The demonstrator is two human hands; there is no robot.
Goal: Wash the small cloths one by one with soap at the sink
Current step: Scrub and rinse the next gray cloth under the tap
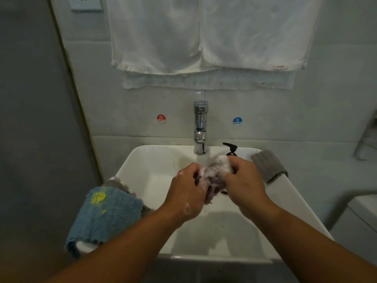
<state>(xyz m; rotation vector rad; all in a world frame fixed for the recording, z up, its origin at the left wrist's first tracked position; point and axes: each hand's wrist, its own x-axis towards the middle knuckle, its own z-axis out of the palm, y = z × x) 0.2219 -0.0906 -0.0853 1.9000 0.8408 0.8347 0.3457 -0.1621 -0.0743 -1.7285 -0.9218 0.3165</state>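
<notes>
Both hands, left hand (188,188) and right hand (243,180), clench a lathered purple cloth (214,178) over the sink (142,166) beneath the faucet (200,127). An elbow could knock the blue cloth (106,213) off the left rim.

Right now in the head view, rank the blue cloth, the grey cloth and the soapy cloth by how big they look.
1. blue cloth: largest, though nearest the camera.
2. grey cloth and soapy cloth: about alike; the latter is bunched up.

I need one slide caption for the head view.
Left hand and right hand grip a soapy cloth over the sink; blue cloth waits on the rim.
</notes>
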